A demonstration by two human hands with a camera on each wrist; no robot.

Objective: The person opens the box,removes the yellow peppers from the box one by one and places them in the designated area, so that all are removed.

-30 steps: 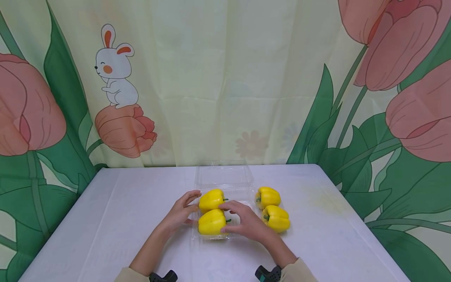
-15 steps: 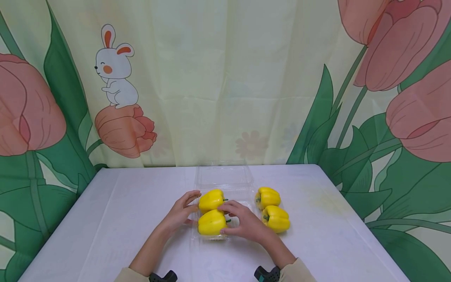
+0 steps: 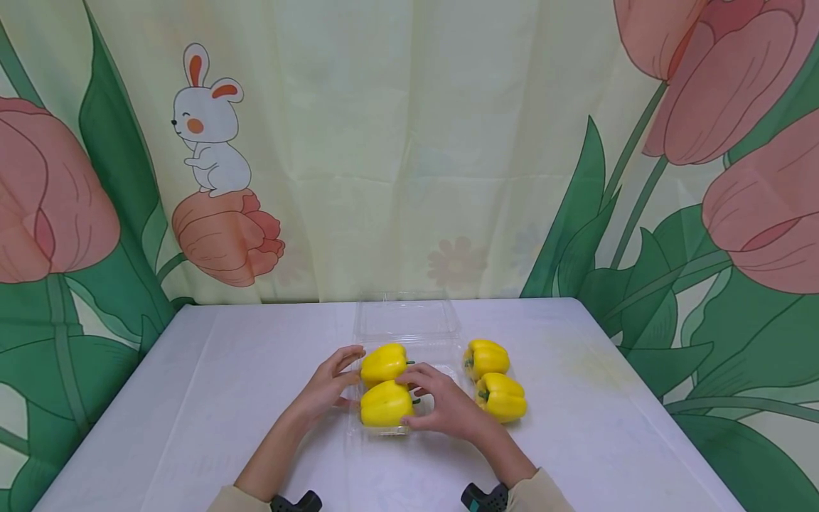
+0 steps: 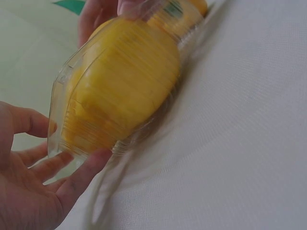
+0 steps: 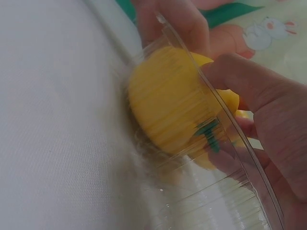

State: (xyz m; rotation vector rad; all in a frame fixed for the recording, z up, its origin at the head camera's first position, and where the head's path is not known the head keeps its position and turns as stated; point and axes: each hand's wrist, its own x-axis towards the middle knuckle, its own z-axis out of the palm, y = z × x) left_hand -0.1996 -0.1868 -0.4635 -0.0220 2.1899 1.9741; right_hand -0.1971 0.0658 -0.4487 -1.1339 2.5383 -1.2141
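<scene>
A clear plastic clamshell container (image 3: 407, 320) lies on the table with its lid folded back. Two yellow bell peppers sit side by side in its left half, the far one (image 3: 384, 363) and the near one (image 3: 385, 404), green stems pointing right. My left hand (image 3: 333, 380) holds the container's left wall, its thumb low on the outside in the left wrist view. My right hand (image 3: 443, 402) grips the near bell pepper by its stem end, thumb toward the front and fingers at the back. Through the clear wall, the right wrist view shows the green stem (image 5: 209, 135) beside the fingers.
Two more yellow bell peppers, a far one (image 3: 488, 358) and a near one (image 3: 502, 397), lie just right of the container. A white cloth covers the table (image 3: 256, 341). Behind it hangs a curtain (image 3: 358, 142) printed with tulips and a rabbit.
The near bell pepper in the container has shifted very slightly to the right under my right hand, whose fingers moved a little. My left hand has stayed in place.
</scene>
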